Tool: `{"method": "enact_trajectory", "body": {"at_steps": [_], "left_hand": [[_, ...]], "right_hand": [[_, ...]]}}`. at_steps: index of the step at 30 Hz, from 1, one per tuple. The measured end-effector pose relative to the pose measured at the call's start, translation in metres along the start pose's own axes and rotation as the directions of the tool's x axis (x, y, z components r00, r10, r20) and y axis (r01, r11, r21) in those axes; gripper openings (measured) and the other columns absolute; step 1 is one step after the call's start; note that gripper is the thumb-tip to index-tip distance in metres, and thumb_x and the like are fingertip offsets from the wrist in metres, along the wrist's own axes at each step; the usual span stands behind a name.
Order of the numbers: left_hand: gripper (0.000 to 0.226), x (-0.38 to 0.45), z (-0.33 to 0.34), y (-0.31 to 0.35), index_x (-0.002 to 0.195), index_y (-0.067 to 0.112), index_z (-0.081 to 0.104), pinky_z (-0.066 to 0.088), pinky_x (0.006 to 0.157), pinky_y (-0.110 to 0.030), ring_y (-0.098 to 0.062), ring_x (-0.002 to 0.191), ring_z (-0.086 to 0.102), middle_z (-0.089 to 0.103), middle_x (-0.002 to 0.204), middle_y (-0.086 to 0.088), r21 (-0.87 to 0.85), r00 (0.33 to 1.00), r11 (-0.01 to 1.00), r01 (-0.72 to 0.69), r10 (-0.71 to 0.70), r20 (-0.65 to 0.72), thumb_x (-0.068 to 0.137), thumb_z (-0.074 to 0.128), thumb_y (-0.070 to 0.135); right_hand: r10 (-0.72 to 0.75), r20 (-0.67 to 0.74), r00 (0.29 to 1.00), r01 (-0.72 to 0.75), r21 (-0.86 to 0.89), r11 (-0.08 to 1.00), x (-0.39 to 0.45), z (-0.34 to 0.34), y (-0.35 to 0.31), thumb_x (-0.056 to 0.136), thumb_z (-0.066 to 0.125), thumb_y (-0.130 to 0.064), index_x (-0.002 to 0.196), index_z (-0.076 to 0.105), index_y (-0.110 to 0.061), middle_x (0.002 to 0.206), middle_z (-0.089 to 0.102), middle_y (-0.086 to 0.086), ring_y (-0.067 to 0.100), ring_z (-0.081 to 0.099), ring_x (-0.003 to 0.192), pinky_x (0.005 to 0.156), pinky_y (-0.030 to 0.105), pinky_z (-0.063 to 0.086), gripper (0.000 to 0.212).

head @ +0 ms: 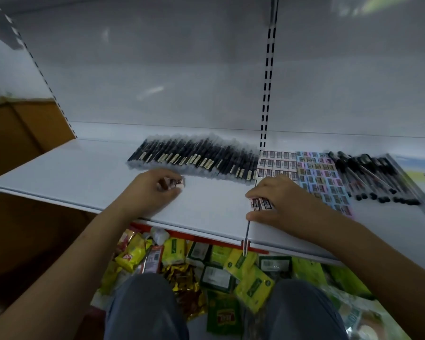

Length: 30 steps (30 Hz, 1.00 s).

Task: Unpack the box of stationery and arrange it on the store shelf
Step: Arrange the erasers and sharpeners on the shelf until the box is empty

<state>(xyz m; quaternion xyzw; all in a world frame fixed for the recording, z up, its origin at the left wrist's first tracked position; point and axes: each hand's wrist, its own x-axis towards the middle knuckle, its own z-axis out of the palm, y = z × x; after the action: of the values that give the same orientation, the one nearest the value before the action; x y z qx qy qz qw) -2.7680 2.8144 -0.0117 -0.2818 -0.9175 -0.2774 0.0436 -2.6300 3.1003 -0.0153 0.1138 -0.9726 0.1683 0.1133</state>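
Both my hands lie on the white store shelf (84,175). My left hand (152,190) holds a few small white-and-red erasers (176,184) in curled fingers. My right hand (282,200) grips a couple more of these erasers (260,204) near the shelf's front edge. Behind my hands a row of black pens (194,155) lies flat. To its right sits a block of white-and-red erasers (276,163), then a block of pastel erasers (322,175).
Loose black pens (371,177) lie at the far right of the shelf. The lower shelf holds yellow and green packets (231,271). A brown cardboard box (17,133) stands at the left. A slotted upright (268,82) runs up the white back panel.
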Motion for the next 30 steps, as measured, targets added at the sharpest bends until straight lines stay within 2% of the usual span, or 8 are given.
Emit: {"method": "enact_trajectory", "body": {"at_steps": [5, 8, 10, 13, 17, 19, 24, 30], "left_hand": [[0.027, -0.013, 0.018, 0.032, 0.103, 0.039, 0.066, 0.056, 0.078, -0.024, -0.001, 0.088, 0.064, 0.066, 0.105, 0.017, -0.120, 0.996, 0.990, -0.068, 0.075, 0.057, 0.079, 0.079, 0.041], [0.040, -0.018, 0.030, 0.048, 0.112, 0.037, 0.066, 0.053, 0.080, -0.023, -0.004, 0.091, 0.062, 0.062, 0.110, 0.018, -0.091, 0.977, 0.981, -0.172, 0.182, 0.110, 0.077, 0.076, 0.053], [0.036, -0.018, 0.029, 0.050, 0.105, 0.037, 0.067, 0.050, 0.076, -0.019, -0.001, 0.091, 0.059, 0.061, 0.105, 0.017, -0.094, 0.979, 0.982, -0.165, 0.175, 0.109, 0.076, 0.075, 0.056], [0.026, -0.020, 0.032, 0.051, 0.092, 0.035, 0.060, 0.044, 0.068, -0.017, -0.002, 0.081, 0.056, 0.056, 0.094, 0.015, -0.043, 0.988, 0.988, -0.148, 0.150, 0.042, 0.082, 0.069, 0.057], [0.027, -0.020, 0.052, 0.069, 0.091, 0.028, 0.054, 0.048, 0.065, -0.029, -0.009, 0.076, 0.055, 0.050, 0.092, 0.010, 0.162, 0.992, 0.986, -0.048, 0.065, -0.105, 0.088, 0.060, 0.054], [0.028, -0.021, 0.057, 0.077, 0.094, 0.028, 0.056, 0.049, 0.066, -0.029, -0.009, 0.076, 0.056, 0.050, 0.093, 0.011, 0.165, 0.987, 0.986, -0.036, 0.061, -0.149, 0.087, 0.062, 0.054], [0.048, -0.029, 0.031, 0.060, 0.122, 0.035, 0.055, 0.052, 0.079, -0.018, 0.000, 0.089, 0.057, 0.055, 0.104, 0.016, -0.038, 0.992, 0.993, -0.110, 0.112, 0.065, 0.080, 0.076, 0.045], [0.040, -0.006, 0.004, 0.027, 0.122, 0.032, 0.063, 0.048, 0.101, -0.024, 0.002, 0.112, 0.059, 0.058, 0.130, 0.013, -0.024, 0.968, 0.988, -0.155, 0.157, 0.194, 0.085, 0.076, 0.025]], "right_hand": [[0.012, 0.015, 1.000, -0.012, -0.005, 1.000, 0.000, -0.001, 0.004, 0.086, 0.065, -0.048, 0.128, 0.060, -0.028, 0.124, 0.058, -0.010, 0.009, 0.044, 0.113, 0.096, 0.018, 0.025, 0.048], [0.054, 0.001, 0.999, -0.053, -0.004, 0.999, -0.001, 0.000, 0.005, 0.085, 0.065, -0.052, 0.131, 0.057, -0.029, 0.124, 0.057, -0.011, 0.009, 0.043, 0.114, 0.097, 0.023, 0.031, 0.052], [0.059, -0.002, 0.998, -0.059, -0.010, 0.998, -0.003, 0.001, 0.004, 0.085, 0.064, -0.053, 0.132, 0.056, -0.028, 0.123, 0.057, -0.010, 0.008, 0.046, 0.111, 0.097, 0.024, 0.036, 0.054], [0.061, -0.011, 0.998, -0.061, 0.005, 0.998, -0.005, 0.001, 0.001, 0.087, 0.063, -0.051, 0.131, 0.057, -0.025, 0.120, 0.057, -0.008, 0.006, 0.048, 0.105, 0.095, 0.025, 0.040, 0.052], [0.089, -0.057, 0.994, -0.088, 0.022, 0.996, -0.002, 0.005, -0.004, 0.085, 0.065, -0.052, 0.129, 0.058, -0.023, 0.119, 0.057, -0.006, 0.008, 0.051, 0.103, 0.093, 0.025, 0.042, 0.053], [0.106, -0.078, 0.991, -0.103, 0.041, 0.994, -0.001, 0.009, -0.008, 0.084, 0.066, -0.053, 0.128, 0.058, -0.023, 0.118, 0.056, -0.007, 0.005, 0.049, 0.100, 0.089, 0.022, 0.039, 0.054], [0.131, -0.124, 0.984, -0.121, 0.084, 0.989, -0.003, 0.015, -0.011, 0.083, 0.066, -0.053, 0.128, 0.059, -0.022, 0.117, 0.055, -0.007, 0.002, 0.043, 0.096, 0.085, 0.016, 0.034, 0.055], [0.122, -0.175, 0.977, -0.099, 0.135, 0.986, -0.003, 0.023, -0.025, 0.079, 0.071, -0.054, 0.120, 0.064, -0.022, 0.108, 0.058, -0.007, 0.007, 0.053, 0.094, 0.086, 0.024, 0.045, 0.052]]}}
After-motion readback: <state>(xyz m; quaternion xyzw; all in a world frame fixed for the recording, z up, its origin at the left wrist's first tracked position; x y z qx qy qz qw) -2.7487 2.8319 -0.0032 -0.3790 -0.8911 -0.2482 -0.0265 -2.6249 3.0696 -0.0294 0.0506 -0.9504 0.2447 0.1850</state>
